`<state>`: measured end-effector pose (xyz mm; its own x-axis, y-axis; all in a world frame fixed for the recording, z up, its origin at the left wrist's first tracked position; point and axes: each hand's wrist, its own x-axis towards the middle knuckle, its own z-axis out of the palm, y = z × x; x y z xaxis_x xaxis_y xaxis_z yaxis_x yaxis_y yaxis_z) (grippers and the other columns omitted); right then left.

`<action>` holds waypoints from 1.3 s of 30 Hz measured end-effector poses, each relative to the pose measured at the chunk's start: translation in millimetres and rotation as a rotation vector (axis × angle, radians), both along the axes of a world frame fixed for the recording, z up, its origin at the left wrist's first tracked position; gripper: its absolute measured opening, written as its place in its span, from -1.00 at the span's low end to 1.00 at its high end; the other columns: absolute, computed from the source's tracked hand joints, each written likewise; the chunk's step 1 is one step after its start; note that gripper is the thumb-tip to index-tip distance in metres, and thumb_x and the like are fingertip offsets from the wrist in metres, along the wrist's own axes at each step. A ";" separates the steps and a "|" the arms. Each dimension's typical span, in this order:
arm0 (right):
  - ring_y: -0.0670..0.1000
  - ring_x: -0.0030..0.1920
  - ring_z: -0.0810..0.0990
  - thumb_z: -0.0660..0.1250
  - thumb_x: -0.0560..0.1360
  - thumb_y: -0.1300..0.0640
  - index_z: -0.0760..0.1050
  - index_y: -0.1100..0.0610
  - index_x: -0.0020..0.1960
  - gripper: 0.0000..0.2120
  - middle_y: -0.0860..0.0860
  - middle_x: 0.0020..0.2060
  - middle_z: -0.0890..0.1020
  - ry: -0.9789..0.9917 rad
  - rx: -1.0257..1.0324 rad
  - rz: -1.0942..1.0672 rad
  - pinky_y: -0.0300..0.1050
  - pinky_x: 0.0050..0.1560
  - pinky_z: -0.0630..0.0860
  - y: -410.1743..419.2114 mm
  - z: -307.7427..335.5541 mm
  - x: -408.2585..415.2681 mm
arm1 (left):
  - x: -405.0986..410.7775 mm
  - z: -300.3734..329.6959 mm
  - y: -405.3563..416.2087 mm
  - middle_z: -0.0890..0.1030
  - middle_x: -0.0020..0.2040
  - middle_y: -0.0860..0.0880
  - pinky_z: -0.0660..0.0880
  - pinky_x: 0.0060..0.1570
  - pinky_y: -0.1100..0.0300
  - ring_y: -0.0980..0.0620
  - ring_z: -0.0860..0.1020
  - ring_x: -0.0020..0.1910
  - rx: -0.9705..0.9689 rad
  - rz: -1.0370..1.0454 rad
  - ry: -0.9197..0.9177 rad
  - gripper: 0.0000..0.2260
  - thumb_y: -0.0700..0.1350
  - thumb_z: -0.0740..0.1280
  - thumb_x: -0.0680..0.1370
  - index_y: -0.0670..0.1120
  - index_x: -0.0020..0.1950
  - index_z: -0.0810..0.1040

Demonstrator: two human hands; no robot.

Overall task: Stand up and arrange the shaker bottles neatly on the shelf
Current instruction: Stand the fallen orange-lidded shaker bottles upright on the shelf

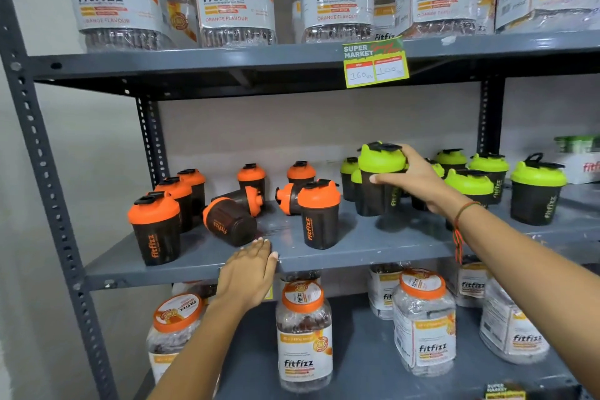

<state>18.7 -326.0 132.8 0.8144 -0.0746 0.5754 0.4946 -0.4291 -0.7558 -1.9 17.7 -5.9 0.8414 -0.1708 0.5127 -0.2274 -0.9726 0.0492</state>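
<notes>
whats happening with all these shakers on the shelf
A person is tidying shaker bottles on the middle shelf. The right hand has its grip around a green-lidded shaker, held upright among the other green ones. The left hand rests flat on the shelf's front edge, holding nothing. Three orange-lidded shakers lie on their sides, among them one just beyond the left hand; the rest of the orange ones stand upright.
</notes>
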 end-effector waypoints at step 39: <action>0.09 0.23 0.50 0.48 0.45 0.02 0.61 0.09 0.15 -0.69 0.10 0.15 0.60 -0.172 -0.642 0.000 -0.10 0.22 0.34 117.3 60.1 77.1 | -3.2 1.7 -13.3 0.37 0.47 -0.08 0.14 0.46 0.09 0.00 0.30 0.45 -0.066 0.045 -0.065 -0.49 0.13 -0.06 0.64 -0.09 0.49 0.30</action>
<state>95.8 -208.7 193.0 0.7070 0.3263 0.6275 0.5852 -0.7681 -0.2599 -5.1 4.4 -4.2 0.8122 -0.0980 0.5751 -0.1887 -0.9769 0.1001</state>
